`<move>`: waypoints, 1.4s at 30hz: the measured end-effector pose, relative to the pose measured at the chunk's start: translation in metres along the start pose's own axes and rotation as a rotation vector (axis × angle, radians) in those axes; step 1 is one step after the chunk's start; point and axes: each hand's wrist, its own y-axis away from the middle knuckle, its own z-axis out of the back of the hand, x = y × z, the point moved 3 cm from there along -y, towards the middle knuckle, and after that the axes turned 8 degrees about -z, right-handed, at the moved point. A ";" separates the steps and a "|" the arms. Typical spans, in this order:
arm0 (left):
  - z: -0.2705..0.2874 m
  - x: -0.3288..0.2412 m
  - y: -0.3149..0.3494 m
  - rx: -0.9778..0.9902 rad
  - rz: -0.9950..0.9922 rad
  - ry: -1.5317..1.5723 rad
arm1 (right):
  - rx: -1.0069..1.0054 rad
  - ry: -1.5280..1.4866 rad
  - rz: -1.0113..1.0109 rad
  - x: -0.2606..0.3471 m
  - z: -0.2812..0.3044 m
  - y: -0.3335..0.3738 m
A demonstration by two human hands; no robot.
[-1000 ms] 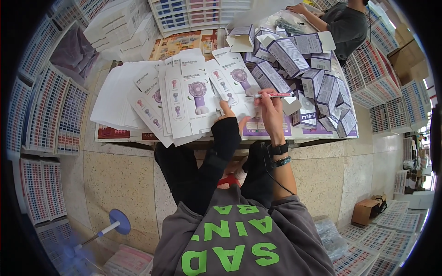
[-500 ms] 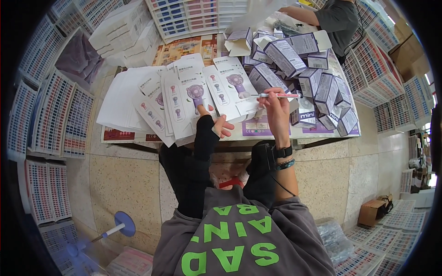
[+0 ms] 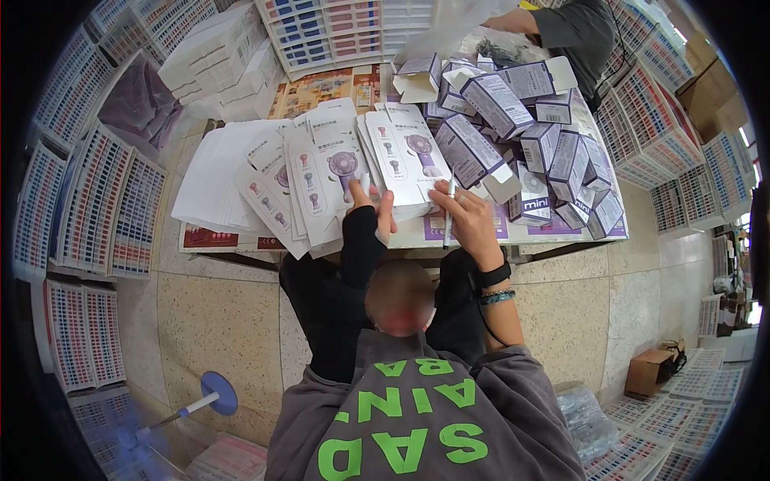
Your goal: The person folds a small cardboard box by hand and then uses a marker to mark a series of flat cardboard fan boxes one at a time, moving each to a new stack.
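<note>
My right hand (image 3: pixel 469 215) grips a slim white marker pen (image 3: pixel 448 216), held nearly upright. Its fingertips touch the lower right corner of a stack of flat white cartons (image 3: pixel 407 164) printed with a purple handheld fan. My left hand (image 3: pixel 373 210), in a black sleeve that covers the palm, has its fingers apart. It lies between that stack and a fanned pile of similar flat cartons (image 3: pixel 321 192). A small white piece (image 3: pixel 365 183) stands beside its index fingertip; whether the hand holds it I cannot tell. The undersides of the fingers are hidden.
Purple and white boxes (image 3: pixel 496 104) lie heaped at the right of the table. White folded sheets (image 3: pixel 220 180) lie at the left. Behind stand white trays (image 3: pixel 333 28) and white stacks (image 3: pixel 212 52). Another person's arm (image 3: pixel 517 22) reaches in at the far right.
My right hand has come down and left, turning the marker from level to upright. The right carton stack sits straighter and its lower flap no longer sticks out. My left hand has barely moved.
</note>
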 end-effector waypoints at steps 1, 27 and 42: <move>0.001 -0.003 0.000 -0.097 -0.005 -0.275 | -0.036 -0.081 -0.017 0.000 0.002 0.000; 0.143 0.019 0.012 -0.301 -0.079 -0.249 | 0.276 -0.181 -0.126 0.008 -0.013 -0.023; -0.025 0.008 0.041 0.070 -0.768 -0.850 | 0.068 -1.174 -0.620 -0.013 -0.031 -0.043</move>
